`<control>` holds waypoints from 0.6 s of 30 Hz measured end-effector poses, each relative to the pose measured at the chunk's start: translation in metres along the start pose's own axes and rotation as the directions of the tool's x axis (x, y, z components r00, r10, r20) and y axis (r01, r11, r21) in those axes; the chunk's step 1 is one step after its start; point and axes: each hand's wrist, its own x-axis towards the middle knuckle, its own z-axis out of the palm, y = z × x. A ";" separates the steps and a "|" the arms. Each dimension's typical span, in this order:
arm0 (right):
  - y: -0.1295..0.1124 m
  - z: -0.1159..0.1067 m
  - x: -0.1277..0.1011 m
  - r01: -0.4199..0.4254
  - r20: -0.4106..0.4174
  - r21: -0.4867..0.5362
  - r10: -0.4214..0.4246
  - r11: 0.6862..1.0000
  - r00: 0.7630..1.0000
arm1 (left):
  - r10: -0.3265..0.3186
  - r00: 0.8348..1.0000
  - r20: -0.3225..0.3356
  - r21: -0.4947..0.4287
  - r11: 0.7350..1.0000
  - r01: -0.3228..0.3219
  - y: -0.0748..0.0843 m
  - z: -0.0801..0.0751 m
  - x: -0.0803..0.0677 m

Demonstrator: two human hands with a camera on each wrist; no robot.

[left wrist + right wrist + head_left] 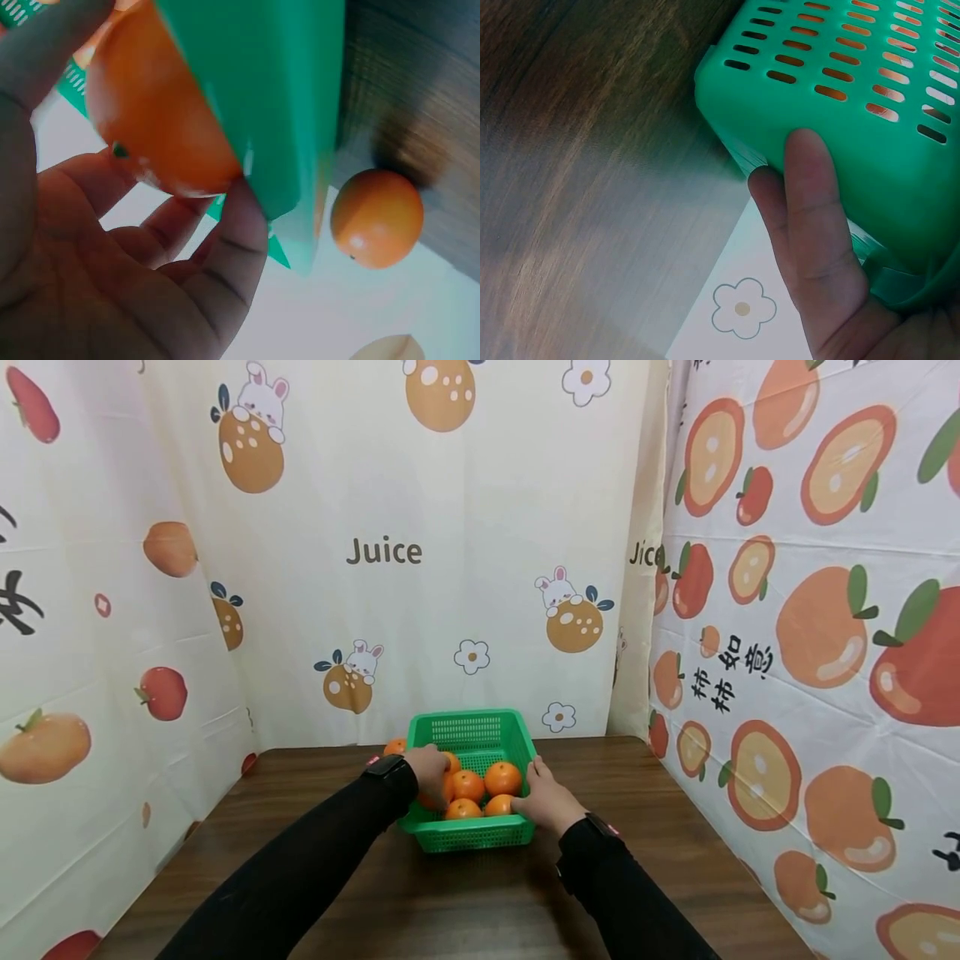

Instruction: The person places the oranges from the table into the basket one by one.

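A green plastic basket [474,838] with slotted walls stands on the table, several oranges [468,786] inside it. At its left side my left hand [427,770] curls its fingers and thumb around an orange [154,105], which sits against the inner face of the basket wall in the left wrist view. My right hand [551,800] grips the right wall, its thumb over the rim by the oranges. In the right wrist view, two fingers [814,202] lie along the outside of the basket, below the slots; the thumb is hidden there.
One loose orange [395,747] lies on the dark wooden table [480,910], behind and left of the basket, close to its outer wall. Fruit-printed cloths [465,527] hang behind the table and along both sides.
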 end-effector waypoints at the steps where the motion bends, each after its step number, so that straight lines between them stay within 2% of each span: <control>1: 0.000 0.000 0.000 0.000 0.003 0.002 -0.001 1.000 1.000 | 0.006 1.000 -0.001 -0.006 1.000 -0.006 -0.001 -0.001 -0.001; 11: -0.001 -0.002 0.000 0.012 0.001 0.006 -0.012 1.000 1.000 | 0.103 0.994 -0.025 -0.057 0.993 -0.104 -0.005 -0.007 -0.004; 18: 0.000 -0.002 -0.003 0.016 0.010 0.028 -0.016 0.999 1.000 | 0.155 0.987 -0.050 0.003 0.988 -0.155 -0.009 0.012 0.004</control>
